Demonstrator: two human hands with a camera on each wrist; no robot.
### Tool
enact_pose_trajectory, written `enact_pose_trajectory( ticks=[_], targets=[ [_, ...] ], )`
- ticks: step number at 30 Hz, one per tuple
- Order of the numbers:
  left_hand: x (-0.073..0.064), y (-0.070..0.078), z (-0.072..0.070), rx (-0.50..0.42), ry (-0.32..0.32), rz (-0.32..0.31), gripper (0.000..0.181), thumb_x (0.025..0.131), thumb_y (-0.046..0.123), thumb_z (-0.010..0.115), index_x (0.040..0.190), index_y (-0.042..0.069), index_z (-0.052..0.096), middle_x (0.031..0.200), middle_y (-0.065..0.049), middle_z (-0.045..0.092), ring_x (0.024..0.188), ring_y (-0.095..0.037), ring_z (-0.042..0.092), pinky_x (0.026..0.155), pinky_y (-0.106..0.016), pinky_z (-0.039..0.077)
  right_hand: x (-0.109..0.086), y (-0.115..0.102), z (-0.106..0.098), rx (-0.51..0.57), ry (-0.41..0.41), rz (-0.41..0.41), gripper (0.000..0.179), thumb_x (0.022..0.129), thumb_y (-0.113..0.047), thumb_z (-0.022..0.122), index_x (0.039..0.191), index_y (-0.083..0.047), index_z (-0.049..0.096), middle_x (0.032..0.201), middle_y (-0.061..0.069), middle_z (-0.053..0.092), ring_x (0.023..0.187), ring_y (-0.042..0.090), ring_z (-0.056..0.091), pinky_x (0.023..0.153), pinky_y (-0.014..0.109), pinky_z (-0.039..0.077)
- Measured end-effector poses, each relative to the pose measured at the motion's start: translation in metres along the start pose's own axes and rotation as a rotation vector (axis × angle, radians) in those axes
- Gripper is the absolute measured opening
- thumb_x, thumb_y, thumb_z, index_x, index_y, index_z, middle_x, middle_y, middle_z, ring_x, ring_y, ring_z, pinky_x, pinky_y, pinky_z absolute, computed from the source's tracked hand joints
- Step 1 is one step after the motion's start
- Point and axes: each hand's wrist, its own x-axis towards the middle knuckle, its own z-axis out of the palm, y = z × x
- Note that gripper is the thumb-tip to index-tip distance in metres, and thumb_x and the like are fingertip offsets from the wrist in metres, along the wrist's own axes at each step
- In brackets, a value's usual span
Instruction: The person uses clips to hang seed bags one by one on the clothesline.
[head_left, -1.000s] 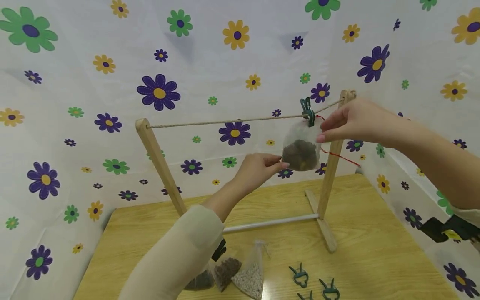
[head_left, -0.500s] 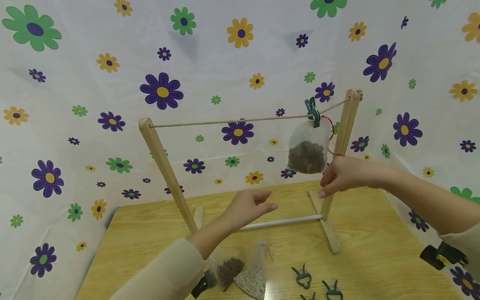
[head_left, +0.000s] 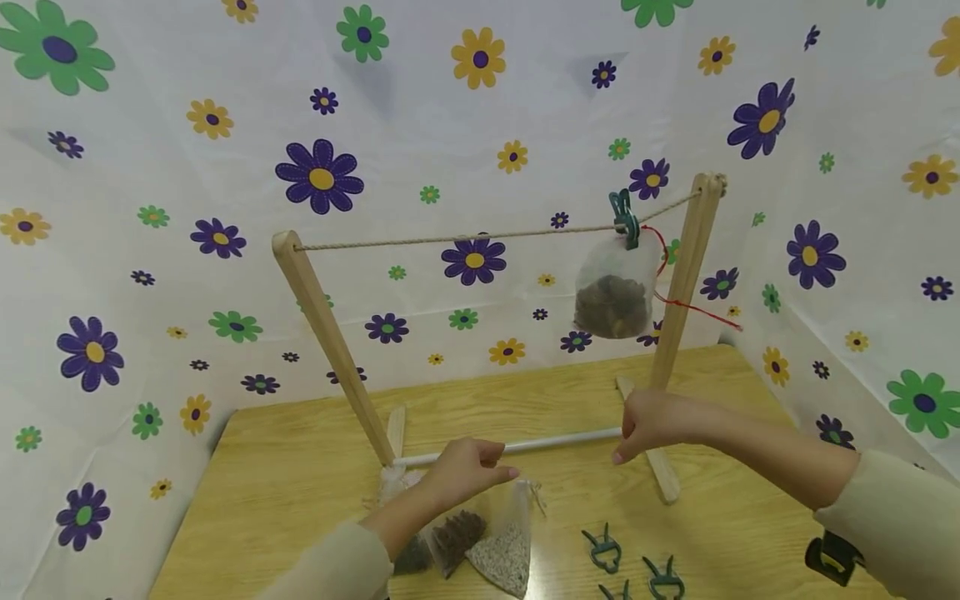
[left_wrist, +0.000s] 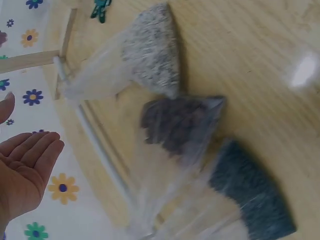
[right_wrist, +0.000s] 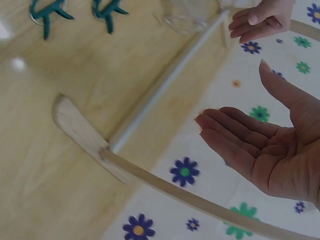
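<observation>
We record one sheer pouch (head_left: 613,304) of brown lumps, hung from the cord (head_left: 450,241) by a green clip (head_left: 625,218), near the right post (head_left: 687,267). Left hand (head_left: 465,468) and right hand (head_left: 654,419): both empty, holding nothing, fingers relaxed. On the table (head_left: 262,492) near the left we count three bags (left_wrist: 152,47).

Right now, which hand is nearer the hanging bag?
Right: in the head view, the right hand is below the hanging bag; the left hand is lower, farther off to its left.

no txt or nos. legible
</observation>
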Motion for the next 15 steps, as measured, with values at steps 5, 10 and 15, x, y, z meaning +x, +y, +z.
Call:
enact_pose_trajectory(
  ticks=[5,10,15],
  targets=[
    [-0.006,-0.029,0.016,-0.086,-0.034,0.009,0.063,0.088,0.035,0.066,0.129,-0.01,0.05,0.131,-0.024,0.053,0.116,-0.039,0.055,0.093,-0.048,0.047,0.017,0.011,0.032,-0.049,-0.02,0.081,0.044,0.078,-0.024,0.078,0.043,-0.011,0.054,0.041,-0.008,0.034,0.041,0.004,0.023,0.041,0.017,0.02],
    [-0.013,-0.045,0.034,-0.119,-0.028,-0.01,0.061,0.086,0.033,0.068,0.125,-0.012,0.053,0.127,-0.025,0.057,0.112,-0.038,0.058,0.091,-0.047,0.049,0.029,0.022,0.063,-0.028,-0.035,0.118,0.05,0.078,-0.022,0.078,0.039,-0.012,0.049,0.037,-0.008,0.033,0.036,0.004,0.021,0.039,0.017,0.019],
    [-0.015,-0.053,0.047,-0.148,0.039,-0.074,0.047,0.084,0.03,0.072,0.112,-0.006,0.064,0.106,-0.018,0.068,0.098,-0.032,0.065,0.081,-0.043,0.053,0.035,0.03,0.087,0.04,-0.007,0.16,0.046,0.074,-0.021,0.081,0.051,-0.011,0.042,0.041,-0.004,0.035,0.038,0.007,0.027,0.04,0.019,0.021]
  ],
)
